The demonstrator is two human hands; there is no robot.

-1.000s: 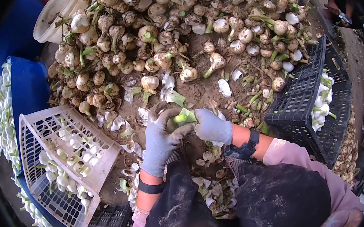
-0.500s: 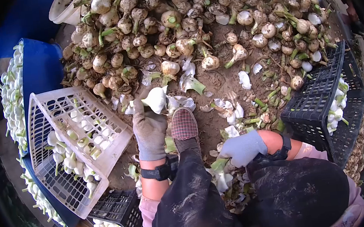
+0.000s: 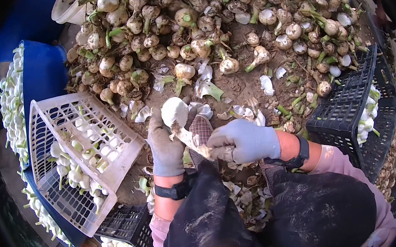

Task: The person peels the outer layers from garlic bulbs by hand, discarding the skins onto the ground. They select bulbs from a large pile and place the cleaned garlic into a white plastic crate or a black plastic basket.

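A white garlic bulb (image 3: 175,112) sits in the gloved fingers of my left hand (image 3: 165,143), just above the shoe tip. From the bulb a strip of dirty skin (image 3: 187,139) hangs down to the right. My right hand (image 3: 247,141), also gloved, pinches the lower end of that strip. The tips of the right fingers are partly hidden by the strip. Torn white skins (image 3: 204,87) lie on the soil beyond my hands.
Unpeeled, dirty bulbs (image 3: 150,28) are heaped across the back. A white crate (image 3: 128,163) with clean bulbs leans at the left, beside a blue container (image 3: 43,71). At the right stands a black crate (image 3: 337,110) with clean bulbs. Loose skins (image 3: 248,199) lie between the legs.
My right hand has moved up and left from beside the knee to the bulb, letting go of a green leafy piece. The bulb has turned in my left hand, and its skin strip is now pulled out.
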